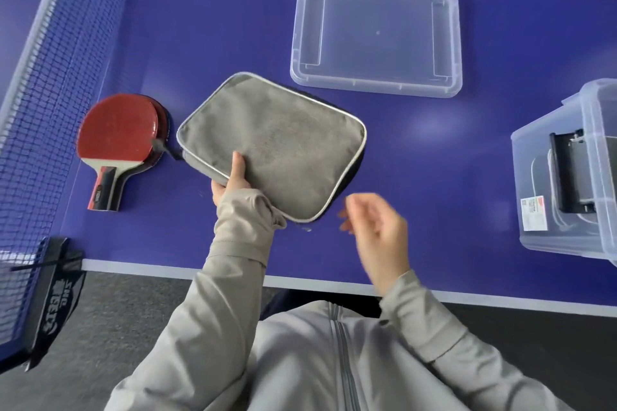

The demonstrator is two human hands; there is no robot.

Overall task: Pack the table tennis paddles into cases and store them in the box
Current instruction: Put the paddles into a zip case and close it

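Starting at the far left, white letters can be seen on the black net post cover (55,297); they are upside down and look like "DHS". The blue net (50,53) is stretched along the left side of the blue table tennis table (207,27). Beside the net, two red paddles (117,130) are stacked flat on the table, handles pointing toward the person. Small writing is printed on the top handle, but it is too tiny to be read.

Just right of the paddles, a gray paddle case (273,143) with a light trim is held tilted over the table. Its near-left edge is pinched by the left hand (233,177), with the thumb laid on top and the fingers hidden under it. The wrist is covered by a long gray sleeve (240,230).

The right hand (377,227) is raised just right of the case's near corner. It is blurred, the fingers are loosely curled and apart, and nothing is held in it.

Farther back, a clear lid (375,35) is laid flat on the table. At the right edge, a clear storage box (567,177) is set, with a dark thing inside and a white and red sticker (534,213) that cannot be read.
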